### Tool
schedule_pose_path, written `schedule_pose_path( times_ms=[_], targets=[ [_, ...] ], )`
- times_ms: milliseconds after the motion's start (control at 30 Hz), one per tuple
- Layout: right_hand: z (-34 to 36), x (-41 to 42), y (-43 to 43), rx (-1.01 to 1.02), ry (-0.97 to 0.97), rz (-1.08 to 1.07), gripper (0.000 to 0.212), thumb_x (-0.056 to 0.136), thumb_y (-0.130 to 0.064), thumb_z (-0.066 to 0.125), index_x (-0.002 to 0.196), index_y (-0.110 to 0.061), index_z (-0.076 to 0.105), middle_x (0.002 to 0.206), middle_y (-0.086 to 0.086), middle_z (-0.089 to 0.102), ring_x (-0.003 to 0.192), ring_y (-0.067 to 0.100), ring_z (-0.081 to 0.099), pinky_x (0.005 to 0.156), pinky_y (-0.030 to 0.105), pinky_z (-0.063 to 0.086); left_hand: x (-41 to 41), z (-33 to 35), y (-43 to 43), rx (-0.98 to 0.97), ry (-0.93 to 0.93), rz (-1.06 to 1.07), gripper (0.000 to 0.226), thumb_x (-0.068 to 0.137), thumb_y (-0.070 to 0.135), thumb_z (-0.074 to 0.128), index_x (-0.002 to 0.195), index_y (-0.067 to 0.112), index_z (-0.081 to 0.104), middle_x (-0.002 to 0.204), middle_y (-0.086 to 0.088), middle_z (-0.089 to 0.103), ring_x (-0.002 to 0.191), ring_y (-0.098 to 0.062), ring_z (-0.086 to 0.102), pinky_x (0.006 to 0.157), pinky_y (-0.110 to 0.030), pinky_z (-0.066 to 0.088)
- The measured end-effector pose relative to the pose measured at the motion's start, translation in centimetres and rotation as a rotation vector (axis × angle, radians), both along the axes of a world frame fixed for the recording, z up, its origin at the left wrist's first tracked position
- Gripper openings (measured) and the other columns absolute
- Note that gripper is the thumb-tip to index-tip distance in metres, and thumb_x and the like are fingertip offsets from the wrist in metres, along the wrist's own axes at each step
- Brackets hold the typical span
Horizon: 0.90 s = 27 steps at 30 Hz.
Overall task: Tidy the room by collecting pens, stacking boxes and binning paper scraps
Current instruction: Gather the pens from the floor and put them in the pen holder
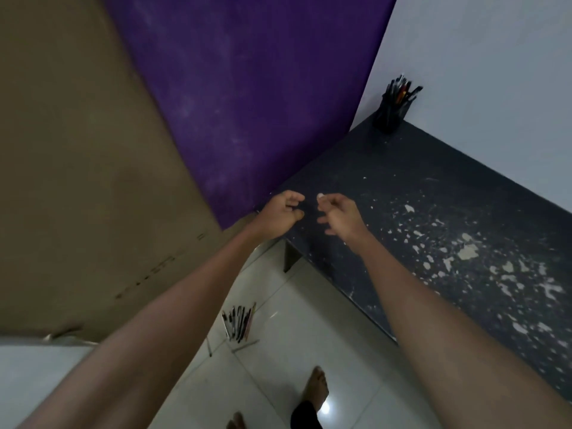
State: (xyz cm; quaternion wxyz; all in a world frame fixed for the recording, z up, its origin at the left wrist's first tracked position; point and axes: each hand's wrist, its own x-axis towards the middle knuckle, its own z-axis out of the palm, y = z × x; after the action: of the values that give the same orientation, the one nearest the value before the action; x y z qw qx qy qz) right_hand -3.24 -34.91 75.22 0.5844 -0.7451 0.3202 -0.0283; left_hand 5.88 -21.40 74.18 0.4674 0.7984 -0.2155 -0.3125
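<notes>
Pinching white scrap [320, 196] (blurred), right hand [339, 216]; left hand [280, 215] curled, contents unclear

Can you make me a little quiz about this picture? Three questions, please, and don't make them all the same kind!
1. True or false: the loose pens lie on the floor, not on the dark table.
2. Where does the black pen holder stand? A) on the floor; B) at the table's far corner, by the wall; C) on a chair.
3. Fill in the gap: the white bits are scattered over the top of the ____.

Key: 1 true; 2 B; 3 table.
</notes>
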Motion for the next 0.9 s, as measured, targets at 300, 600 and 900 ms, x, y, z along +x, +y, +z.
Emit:
schedule_pose_path(
  times_ms=[300,600,900],
  targets=[
    [-3.1,-2.6,7.5,0.039,0.053,0.018,0.019,0.091,-0.049,0.054,0.093,-0.031,0.057,0.094,-0.006,0.066,0.084,0.016,0.067,0.069,0.034,0.054,-2.2,-3.8,8.7,0.006,0.061,0.072,0.038,0.09,0.004,0.059,0.127,0.007,0.054,0.127,-0.014,0.055,0.109,-0.016,0.052,0.095,-0.026,0.041],
    [-8.9,-2.4,12.3,0.118,0.181,0.144,0.023,0.094,-0.039,0.055,0.1,-0.017,0.06,0.094,0.006,0.068,0.072,0.015,0.063,0.063,0.028,0.047,-1.6,-9.1,15.0,0.074,0.168,0.264,0.034,0.086,-0.004,0.056,0.118,0.008,0.058,0.125,-0.022,0.059,0.117,-0.036,0.056,0.088,-0.031,0.042],
    [-20.9,-2.9,16.3,0.251,0.309,0.117,0.025,0.095,-0.021,0.057,0.111,-0.002,0.06,0.092,0.013,0.064,0.063,0.016,0.057,0.048,0.019,0.041,-1.6,-20.8,22.2,0.205,0.223,0.427,0.029,0.088,-0.001,0.058,0.116,0.005,0.061,0.122,-0.011,0.06,0.108,-0.022,0.058,0.079,-0.019,0.044]
  ],
)
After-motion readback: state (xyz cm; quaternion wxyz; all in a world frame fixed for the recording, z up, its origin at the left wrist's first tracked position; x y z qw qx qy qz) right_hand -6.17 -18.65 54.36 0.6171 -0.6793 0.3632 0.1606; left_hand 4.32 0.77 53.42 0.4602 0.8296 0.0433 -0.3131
